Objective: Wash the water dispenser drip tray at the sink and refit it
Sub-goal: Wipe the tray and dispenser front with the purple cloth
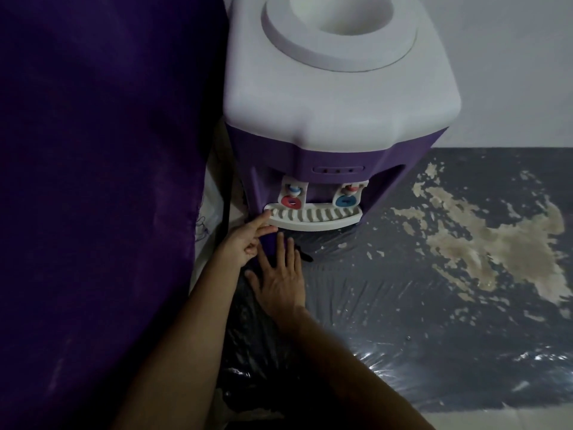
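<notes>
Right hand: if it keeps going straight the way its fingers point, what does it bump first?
Probably the dispenser: the right hand lies flat, fingers aimed at its purple front just below the tray. Depth is unclear.

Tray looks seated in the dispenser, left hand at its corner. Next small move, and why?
Probably close the left hand on the drip tray's left end and ease it straight out toward the person. The tray sits in its slot under the red tap and blue tap; only fingertips touch it, with no grip. The right hand rests flat on the dispenser's front below.
</notes>
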The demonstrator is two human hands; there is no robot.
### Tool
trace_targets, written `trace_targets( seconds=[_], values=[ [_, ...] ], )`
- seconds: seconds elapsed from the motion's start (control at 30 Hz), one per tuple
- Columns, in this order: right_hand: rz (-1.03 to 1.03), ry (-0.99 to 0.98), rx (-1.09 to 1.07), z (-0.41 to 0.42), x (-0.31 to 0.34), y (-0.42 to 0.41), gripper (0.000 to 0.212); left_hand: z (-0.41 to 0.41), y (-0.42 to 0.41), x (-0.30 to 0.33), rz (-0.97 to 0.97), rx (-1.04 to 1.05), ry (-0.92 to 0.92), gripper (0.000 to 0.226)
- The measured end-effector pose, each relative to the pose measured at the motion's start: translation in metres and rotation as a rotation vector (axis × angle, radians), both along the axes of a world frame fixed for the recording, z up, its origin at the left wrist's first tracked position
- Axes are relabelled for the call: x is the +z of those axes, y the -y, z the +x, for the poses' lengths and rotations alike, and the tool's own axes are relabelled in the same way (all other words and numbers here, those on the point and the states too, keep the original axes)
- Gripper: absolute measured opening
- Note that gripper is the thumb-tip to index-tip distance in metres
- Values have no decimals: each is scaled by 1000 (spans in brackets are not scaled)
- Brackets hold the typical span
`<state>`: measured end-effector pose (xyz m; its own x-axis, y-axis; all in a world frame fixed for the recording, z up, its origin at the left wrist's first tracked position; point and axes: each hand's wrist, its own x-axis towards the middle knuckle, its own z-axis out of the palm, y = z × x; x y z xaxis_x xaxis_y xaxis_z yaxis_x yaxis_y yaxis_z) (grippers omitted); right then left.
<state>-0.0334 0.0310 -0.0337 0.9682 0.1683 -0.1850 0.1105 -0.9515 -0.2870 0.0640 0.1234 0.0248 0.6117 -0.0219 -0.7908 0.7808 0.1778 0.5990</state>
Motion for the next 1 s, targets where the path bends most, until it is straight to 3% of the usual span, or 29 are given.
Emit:
trace_targets(
  seconds=[0.13,0.43,0.7,0.87,0.93,1.0],
  values=[
    [-45,74,-72,3,-6,44,61,-2,6,4,-19,47,-16,28],
    [-118,75,-378,13,-11,164,57,-6,14,2,-93,170,0,45],
    [-103,95,-424,9,-9,187,55,-9,17,0,-72,197,10,50],
    [-46,6,-436,14,-1,198,58,-11,27,1,-131,253,9,46],
    [3,80,-466,13,6,197,56,-12,31,1,-166,297,22,46],
    [87,297,-447,11,18,187,45,-12,34,1,-185,330,38,46]
  ],
)
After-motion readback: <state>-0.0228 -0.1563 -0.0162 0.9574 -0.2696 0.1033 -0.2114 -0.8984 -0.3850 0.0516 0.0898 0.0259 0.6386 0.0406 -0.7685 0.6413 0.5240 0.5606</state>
